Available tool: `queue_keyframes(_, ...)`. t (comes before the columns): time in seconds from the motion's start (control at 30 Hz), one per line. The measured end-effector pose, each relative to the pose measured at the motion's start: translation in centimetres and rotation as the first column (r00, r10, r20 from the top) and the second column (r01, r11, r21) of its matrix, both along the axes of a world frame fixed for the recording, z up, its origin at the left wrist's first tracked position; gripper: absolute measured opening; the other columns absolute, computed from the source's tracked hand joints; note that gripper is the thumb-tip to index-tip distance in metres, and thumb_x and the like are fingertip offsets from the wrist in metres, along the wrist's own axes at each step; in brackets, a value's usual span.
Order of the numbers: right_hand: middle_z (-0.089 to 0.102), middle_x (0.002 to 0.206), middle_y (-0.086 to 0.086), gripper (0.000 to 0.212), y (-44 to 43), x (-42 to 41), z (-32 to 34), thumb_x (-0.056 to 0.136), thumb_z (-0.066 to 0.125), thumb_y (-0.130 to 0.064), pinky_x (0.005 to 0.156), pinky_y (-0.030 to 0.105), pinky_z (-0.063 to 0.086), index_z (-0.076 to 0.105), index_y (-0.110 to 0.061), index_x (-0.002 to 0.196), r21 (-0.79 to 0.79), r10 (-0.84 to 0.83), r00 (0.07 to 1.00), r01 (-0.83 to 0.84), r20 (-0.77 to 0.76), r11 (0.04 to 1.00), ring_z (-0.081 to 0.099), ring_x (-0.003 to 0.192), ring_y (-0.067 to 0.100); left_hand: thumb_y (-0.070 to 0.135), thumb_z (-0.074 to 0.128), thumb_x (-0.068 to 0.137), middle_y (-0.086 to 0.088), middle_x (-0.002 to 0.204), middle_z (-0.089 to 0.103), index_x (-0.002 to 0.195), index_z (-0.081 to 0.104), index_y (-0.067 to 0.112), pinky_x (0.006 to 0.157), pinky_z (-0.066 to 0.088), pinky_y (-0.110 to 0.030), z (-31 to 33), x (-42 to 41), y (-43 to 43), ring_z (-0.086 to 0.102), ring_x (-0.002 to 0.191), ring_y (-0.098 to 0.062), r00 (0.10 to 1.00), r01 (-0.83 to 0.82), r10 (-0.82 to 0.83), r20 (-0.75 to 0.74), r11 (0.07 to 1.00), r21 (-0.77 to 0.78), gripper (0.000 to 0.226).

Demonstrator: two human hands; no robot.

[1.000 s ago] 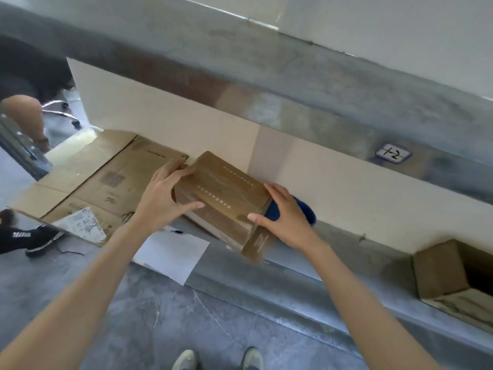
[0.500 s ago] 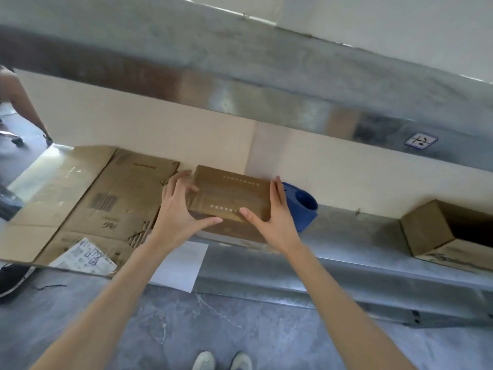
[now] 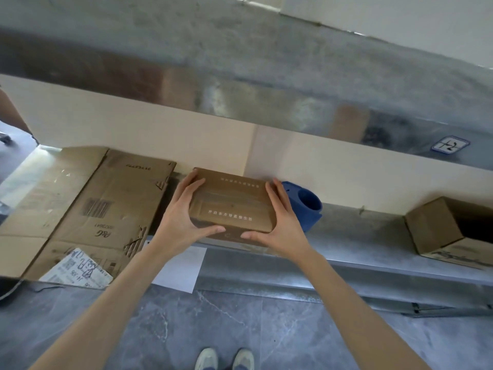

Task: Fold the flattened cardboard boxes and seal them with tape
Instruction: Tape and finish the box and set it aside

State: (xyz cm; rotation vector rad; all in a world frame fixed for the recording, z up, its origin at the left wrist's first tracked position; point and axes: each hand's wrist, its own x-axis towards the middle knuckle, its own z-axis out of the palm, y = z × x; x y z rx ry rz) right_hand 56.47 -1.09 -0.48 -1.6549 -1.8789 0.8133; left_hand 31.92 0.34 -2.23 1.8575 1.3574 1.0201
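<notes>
A small folded brown cardboard box (image 3: pixel 231 201) with white printed lettering rests on the metal shelf (image 3: pixel 360 244), level and closed on top. My left hand (image 3: pixel 181 222) grips its left side, thumb on the front face. My right hand (image 3: pixel 282 222) grips the right side the same way. Just behind my right hand stands a blue tape dispenser (image 3: pixel 306 206), partly hidden. A large flattened cardboard box (image 3: pixel 106 209) lies on the shelf to the left.
An open brown box (image 3: pixel 450 231) lies on its side at the shelf's right end. A white paper sheet (image 3: pixel 178 268) hangs over the shelf edge, and a printed label (image 3: pixel 77 271) sticks to the flat cardboard. A cream wall rises behind. My shoes (image 3: pixel 224 359) stand on grey floor.
The small box went from tilted over the shelf edge to level on the shelf near the wall. Both hands stayed on its sides.
</notes>
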Motion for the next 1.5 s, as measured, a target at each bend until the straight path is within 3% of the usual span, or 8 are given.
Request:
queue_keyframes(0.2, 0.029, 0.154, -0.013, 0.105, 0.0, 0.1, -1.0, 0.059, 0.089, -0.051, 0.120, 0.022, 0.022, 0.042, -0.021, 0.148, 0.104, 0.002, 0.979, 0.020, -0.203, 0.994, 0.024, 0.147, 0.006, 0.053, 0.089, 0.053, 0.023, 0.160, 0.022, 0.135, 0.051, 0.032, 0.110, 0.023, -0.004, -0.8, 0.2, 0.3, 0.025, 0.145, 0.004, 0.996, -0.011, 0.008, 0.085, 0.999, 0.038, 0.093)
queue_keyframes(0.5, 0.025, 0.157, -0.015, 0.101, 0.1, 0.4, -1.3, 0.062, 0.090, -0.045, 0.119, 0.014, 0.016, 0.043, -0.026, 0.149, 0.131, 0.032, 0.982, -0.007, -0.188, 0.991, 0.017, 0.150, 0.007, 0.048, 0.090, 0.055, 0.016, 0.160, 0.023, 0.128, 0.056, 0.033, 0.111, 0.024, -0.007, -0.9, 0.1, 0.4, 0.025, 0.147, -0.004, 0.994, 0.021, -0.027, 0.105, 0.998, 0.059, 0.082)
queue_keyframes(0.77, -0.011, 0.162, -0.027, 0.103, 0.0, 0.6, -1.3, 0.067, 0.087, -0.047, 0.113, 0.004, 0.015, 0.030, -0.041, 0.153, 0.071, 0.060, 0.975, -0.045, -0.213, 0.996, -0.003, 0.149, -0.004, 0.047, 0.090, 0.055, 0.021, 0.165, 0.008, 0.141, 0.048, 0.042, 0.113, 0.019, -0.007, -0.9, 0.3, 0.3, 0.011, 0.149, 0.005, 0.996, 0.001, -0.002, 0.093, 1.000, 0.014, 0.096)
queue_keyframes(0.97, -0.002, 0.162, -0.024, 0.096, 0.1, 0.6, -1.3, 0.066, 0.089, -0.045, 0.105, -0.004, 0.012, 0.041, -0.039, 0.149, 0.104, 0.055, 0.986, -0.039, -0.160, 0.994, 0.000, 0.147, -0.009, 0.045, 0.090, 0.053, 0.018, 0.163, 0.017, 0.126, 0.061, 0.035, 0.106, 0.022, 0.001, -0.7, 0.5, 0.1, 0.018, 0.143, 0.013, 0.994, -0.016, 0.016, 0.106, 1.000, -0.006, 0.079)
queue_keyframes(1.1, 0.013, 0.161, -0.019, 0.094, -0.4, 0.4, -1.0, 0.058, 0.089, -0.053, 0.108, 0.000, 0.015, 0.047, -0.039, 0.141, 0.161, 0.011, 0.988, 0.014, -0.156, 0.987, 0.012, 0.148, -0.003, 0.039, 0.091, 0.058, 0.018, 0.164, 0.012, 0.131, 0.056, 0.033, 0.115, 0.024, -0.018, -0.2, 0.0, -0.1, 0.017, 0.146, 0.009, 0.996, 0.030, -0.028, 0.081, 0.999, -0.022, 0.082)
queue_keyframes(1.23, 0.016, 0.161, -0.019, 0.096, -1.5, 0.8, -1.4, 0.059, 0.088, -0.051, 0.109, 0.002, 0.017, 0.042, -0.040, 0.142, 0.180, -0.004, 0.982, 0.039, -0.189, 0.983, 0.016, 0.147, -0.003, 0.021, 0.094, 0.062, 0.021, 0.164, 0.009, 0.141, 0.043, 0.040, 0.117, 0.023, -0.028, -0.2, -0.7, -0.3, 0.012, 0.149, 0.003, 0.993, 0.033, -0.030, 0.110, 0.999, -0.030, 0.096)
queue_keyframes(1.33, 0.010, 0.163, -0.020, 0.100, -2.3, 1.3, -1.9, 0.070, 0.086, -0.044, 0.114, 0.007, 0.018, 0.030, -0.039, 0.152, 0.174, -0.023, 0.980, 0.058, -0.197, 0.983, 0.014, 0.148, -0.003, 0.011, 0.091, 0.066, 0.020, 0.159, 0.027, 0.149, 0.033, 0.036, 0.119, 0.030, -0.031, -1.0, -1.5, -0.9, 0.028, 0.147, -0.002, 0.964, 0.049, -0.027, 0.266, 0.996, -0.080, 0.104)
queue_keyframes(1.5, 0.008, 0.163, -0.024, 0.110, -2.8, 1.2, -2.1, 0.076, 0.085, -0.033, 0.122, 0.025, 0.018, 0.010, -0.042, 0.156, 0.141, -0.031, 0.976, 0.062, -0.217, 0.988, 0.011, 0.150, 0.001, 0.014, 0.086, 0.076, 0.028, 0.141, 0.048, 0.145, 0.035, 0.040, 0.106, 0.042, -0.017, -2.7, -2.2, -2.3, 0.046, 0.134, 0.001, 0.951, 0.024, 0.030, 0.308, 0.985, -0.170, 0.090)
